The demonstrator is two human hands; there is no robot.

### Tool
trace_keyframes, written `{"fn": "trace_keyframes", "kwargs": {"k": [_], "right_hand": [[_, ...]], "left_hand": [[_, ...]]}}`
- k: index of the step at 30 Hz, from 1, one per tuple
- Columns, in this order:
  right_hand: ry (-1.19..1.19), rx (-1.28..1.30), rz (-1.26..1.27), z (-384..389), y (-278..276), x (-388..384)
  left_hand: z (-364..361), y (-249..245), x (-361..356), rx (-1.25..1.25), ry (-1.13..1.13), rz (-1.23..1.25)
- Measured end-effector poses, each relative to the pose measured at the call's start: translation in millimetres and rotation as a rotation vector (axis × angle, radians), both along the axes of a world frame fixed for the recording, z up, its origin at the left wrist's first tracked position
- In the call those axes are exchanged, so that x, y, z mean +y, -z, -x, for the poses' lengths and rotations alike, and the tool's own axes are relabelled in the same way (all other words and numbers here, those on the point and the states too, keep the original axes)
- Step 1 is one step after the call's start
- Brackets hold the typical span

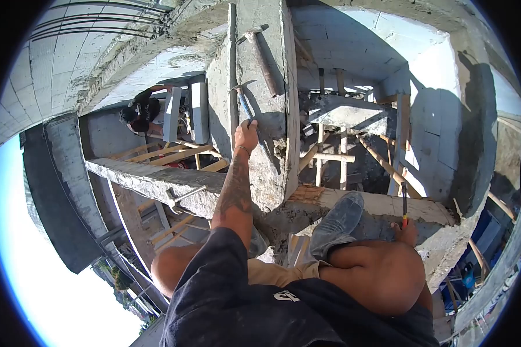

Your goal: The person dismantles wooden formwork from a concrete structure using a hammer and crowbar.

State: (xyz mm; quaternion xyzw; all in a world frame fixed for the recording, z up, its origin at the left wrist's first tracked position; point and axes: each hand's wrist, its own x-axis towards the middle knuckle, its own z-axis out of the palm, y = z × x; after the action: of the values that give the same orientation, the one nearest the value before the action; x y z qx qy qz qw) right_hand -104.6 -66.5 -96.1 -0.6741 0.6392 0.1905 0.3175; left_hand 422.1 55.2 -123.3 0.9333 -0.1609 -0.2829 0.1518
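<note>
Dark shirt [243, 315], hammer [244, 105] in left grip [246, 136]

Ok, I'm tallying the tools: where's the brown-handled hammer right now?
In the head view, the brown-handled hammer lies at top centre on the concrete ledge, just right of the blue-handled tool in the left hand.

Beyond the left hand [246, 137], a hammer [263, 65] lies on the beam [272, 122]; leftward, perhaps a clamp [173, 199] on a ledge [121, 173].
</note>
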Motion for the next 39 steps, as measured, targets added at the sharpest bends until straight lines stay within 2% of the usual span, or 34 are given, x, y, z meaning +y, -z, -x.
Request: {"fn": "trace_keyframes", "kwargs": {"k": [3, 6, 7, 8, 9, 11, 14, 16, 17, 19, 21, 23, 24, 25, 26, 27, 28, 29, 30, 31, 35, 37, 39], "right_hand": [[0.003, -0.038, -0.005, -2, -3, -1], [0.055, -0.007, -0.095, 6, 9, -1], [0.065, 0.018, -0.143, 9, 9, 8], [0.067, 0.028, -0.180, 11, 6, 18], [0.071, 0.030, -0.200, 12, 5, 26], [0.049, 0.004, -0.196, 10, 1, 26], [0.016, -0.062, -0.132, 3, 5, 0], [0.017, -0.084, -0.087, 4, 13, -5], [0.018, -0.090, -0.066, 7, 17, -3], [0.044, -0.088, -0.020, 13, 21, 5], [-0.047, -0.063, -0.005, 8, 13, 2], [0.036, -0.173, 0.010, 2, 0, 1], [0.175, -0.157, -0.005, 1, -1, 5], [0.203, -0.033, -0.108, -10, -21, 3], [0.201, 0.010, 0.000, -13, -35, 13], [0.228, -0.009, 0.090, -13, -45, 27], [0.346, 0.042, 0.082, -19, -66, 41], [0.447, 0.062, 0.079, -26, -82, 51], [0.526, 0.103, 0.065, -30, -101, 62], [0.598, 0.132, 0.054, -37, -119, 74], [0.723, 0.292, 0.133, -32, -174, 123], [0.979, 0.182, 0.112, -37, -209, 121], [0.864, 0.091, 0.137, -33, -234, 101]], "left_hand": [[-4, -2, -2, -0.070, -0.006, -0.089], [-21, -21, -16, -0.086, 0.198, -0.273], [-34, -24, -20, 0.006, 0.071, -0.248], [-36, -52, -35, -0.154, 0.222, -0.305], [-57, -60, -42, -0.130, 0.215, -0.371], [-72, -110, -73, -0.248, 0.436, -0.446], [-95, -158, -100, -0.274, 0.526, -0.422], [-95, -168, -110, -0.310, 0.537, -0.381], [-95, -167, -113, -0.249, 0.502, -0.365], [-99, -133, -107, -0.281, 0.530, -0.308], [-91, -102, -103, -0.208, 0.460, -0.287], [-95, -51, -91, -0.282, 0.479, -0.284], [-97, -31, -83, -0.327, 0.504, -0.270], [-99, -23, -82, -0.273, 0.541, -0.240], [-99, -19, -80, -0.153, 0.487, -0.174], [-110, 4, -75, -0.203, 0.512, -0.181], [-107, 6, -75, -0.250, 0.511, -0.144], [-115, 32, -67, -0.326, 0.443, -0.051], [-96, 0, -77, -0.329, 0.504, -0.082], [-86, -15, -80, -0.301, 0.471, -0.058], [-89, -10, -85, -0.267, 0.516, -0.035], [-94, -14, -88, -0.262, 0.561, -0.066], [-104, -30, -97, 0.034, 0.664, -0.324]]}}
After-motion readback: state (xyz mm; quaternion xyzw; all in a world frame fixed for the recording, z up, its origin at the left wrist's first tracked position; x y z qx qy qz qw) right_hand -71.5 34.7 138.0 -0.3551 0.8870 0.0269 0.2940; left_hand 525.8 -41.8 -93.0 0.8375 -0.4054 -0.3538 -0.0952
